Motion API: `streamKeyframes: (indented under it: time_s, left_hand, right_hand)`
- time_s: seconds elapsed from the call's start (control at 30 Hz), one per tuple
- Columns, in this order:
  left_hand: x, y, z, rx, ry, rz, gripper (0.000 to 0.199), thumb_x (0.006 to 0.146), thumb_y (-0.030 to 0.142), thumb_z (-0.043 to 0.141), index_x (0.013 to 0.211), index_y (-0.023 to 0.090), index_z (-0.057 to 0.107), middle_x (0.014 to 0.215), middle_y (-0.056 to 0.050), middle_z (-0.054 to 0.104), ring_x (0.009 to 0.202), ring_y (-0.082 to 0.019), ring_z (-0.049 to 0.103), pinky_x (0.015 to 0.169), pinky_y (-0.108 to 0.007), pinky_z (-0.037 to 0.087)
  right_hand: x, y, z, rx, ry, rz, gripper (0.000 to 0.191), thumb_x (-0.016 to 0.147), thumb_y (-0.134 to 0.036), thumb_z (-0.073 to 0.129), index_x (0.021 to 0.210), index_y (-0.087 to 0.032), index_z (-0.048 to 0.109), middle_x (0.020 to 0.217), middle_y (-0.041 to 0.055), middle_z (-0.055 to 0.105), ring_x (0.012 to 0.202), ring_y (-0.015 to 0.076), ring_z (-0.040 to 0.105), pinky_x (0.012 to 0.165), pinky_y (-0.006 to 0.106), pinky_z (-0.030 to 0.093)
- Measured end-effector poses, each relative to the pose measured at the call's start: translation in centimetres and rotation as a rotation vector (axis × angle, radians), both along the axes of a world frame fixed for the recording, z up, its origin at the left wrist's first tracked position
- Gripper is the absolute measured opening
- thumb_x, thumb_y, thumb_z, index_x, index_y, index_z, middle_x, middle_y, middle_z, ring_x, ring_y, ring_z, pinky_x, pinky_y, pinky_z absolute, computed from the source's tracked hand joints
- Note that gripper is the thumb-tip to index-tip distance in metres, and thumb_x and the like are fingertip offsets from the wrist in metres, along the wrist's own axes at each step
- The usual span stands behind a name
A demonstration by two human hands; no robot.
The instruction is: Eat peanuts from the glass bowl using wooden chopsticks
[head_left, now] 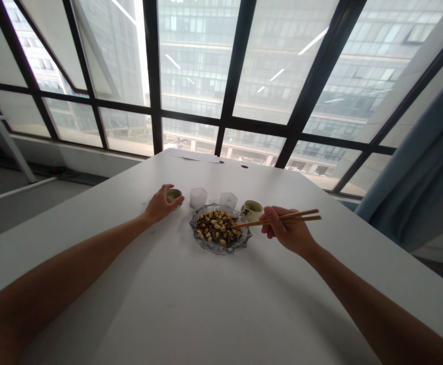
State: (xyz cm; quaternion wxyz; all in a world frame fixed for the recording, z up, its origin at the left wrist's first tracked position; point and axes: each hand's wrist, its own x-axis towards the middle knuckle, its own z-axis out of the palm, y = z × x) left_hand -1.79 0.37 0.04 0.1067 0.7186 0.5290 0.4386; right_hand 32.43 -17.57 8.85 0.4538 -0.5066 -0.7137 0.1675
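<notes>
My left hand (163, 204) is wrapped round a small greenish ceramic cup (174, 195) on the white table. In my right hand (287, 229) is a pair of wooden chopsticks (301, 216), closed in my fingers and pointing left. Their tips reach into the nuts and seeds (216, 227) that fill a clear glass bowl (221, 249) with a scalloped rim. Just behind my right fingertips stands a second ceramic cup (251, 209) with dark writing. Two translucent white cups, one on the left (198, 198) and one on the right (228, 200), stand behind the bowl.
Papers (191, 155) lie at the far edge of the white table (191, 309), with two small dark round spots near them. Large dark-framed windows rise beyond. A blue curtain (415, 172) hangs at the right, and another table's white leg (14, 149) shows at the left.
</notes>
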Motion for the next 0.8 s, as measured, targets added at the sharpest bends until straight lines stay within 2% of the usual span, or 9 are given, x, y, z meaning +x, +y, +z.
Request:
streamKeyframes:
  time_s: [0.27, 0.4, 0.5, 0.63, 0.7, 0.8]
  left_hand:
    - [0.0, 0.0, -0.1, 0.003, -0.007, -0.006, 0.066, 0.078, 0.062, 0.066, 0.126, 0.019, 0.052, 0.113, -0.014, 0.070, 0.097, -0.027, 0.069, 0.087, -0.042, 0.055]
    - [0.1, -0.2, 0.0, 0.065, -0.007, -0.045, 0.068, 0.074, 0.061, 0.071, 0.125, 0.019, 0.051, 0.111, -0.012, 0.070, 0.096, -0.027, 0.069, 0.087, -0.041, 0.056]
    - [0.1, -0.6, 0.1, 0.192, 0.055, -0.094, 0.070, 0.069, 0.055, 0.077, 0.124, 0.020, 0.051, 0.117, -0.012, 0.067, 0.105, -0.028, 0.066, 0.094, -0.043, 0.053]
    - [0.2, -1.0, 0.4, 0.312, 0.174, -0.186, 0.067, 0.069, 0.050, 0.079, 0.124, 0.021, 0.053, 0.123, -0.011, 0.064, 0.117, -0.030, 0.060, 0.103, -0.044, 0.049]
    - [0.2, -1.2, 0.5, 0.318, 0.203, -0.219, 0.066, 0.070, 0.050, 0.079, 0.124, 0.022, 0.053, 0.124, -0.011, 0.063, 0.120, -0.030, 0.058, 0.105, -0.043, 0.047]
    - [0.3, -1.5, 0.7, 0.271, 0.201, -0.217, 0.067, 0.070, 0.051, 0.078, 0.125, 0.023, 0.053, 0.126, -0.011, 0.063, 0.121, -0.030, 0.057, 0.107, -0.043, 0.046]
  right_hand:
    - [-0.2, 0.2, 0.2, 0.005, 0.198, -0.075, 0.061, 0.083, -0.074, 0.057, 0.070, -0.016, 0.067, 0.048, 0.0041, 0.063, 0.035, 0.0119, 0.055, 0.033, 0.021, 0.044]
    - [-0.2, 0.2, -0.1, 0.084, 0.228, -0.096, 0.057, 0.089, -0.069, 0.054, 0.070, -0.017, 0.067, 0.047, 0.0032, 0.063, 0.033, 0.0127, 0.055, 0.032, 0.023, 0.045]
    - [0.1, 0.0, -0.4, 0.248, 0.102, -0.080, 0.051, 0.097, -0.059, 0.048, 0.074, -0.018, 0.068, 0.052, 0.0033, 0.066, 0.038, 0.0134, 0.059, 0.037, 0.023, 0.048]
    - [0.7, -0.5, -0.6, 0.517, -0.285, 0.083, 0.045, 0.098, -0.054, 0.049, 0.076, -0.021, 0.071, 0.059, 0.0042, 0.071, 0.050, 0.0147, 0.066, 0.049, 0.024, 0.052]
    - [0.8, -0.7, -0.7, 0.542, -0.384, 0.135, 0.046, 0.096, -0.058, 0.050, 0.076, -0.023, 0.071, 0.060, 0.0048, 0.071, 0.053, 0.0163, 0.067, 0.053, 0.026, 0.053]
    - [0.4, -0.7, -0.9, 0.467, -0.343, 0.093, 0.049, 0.096, -0.060, 0.046, 0.075, -0.023, 0.071, 0.060, 0.0057, 0.071, 0.052, 0.0175, 0.067, 0.052, 0.028, 0.053]
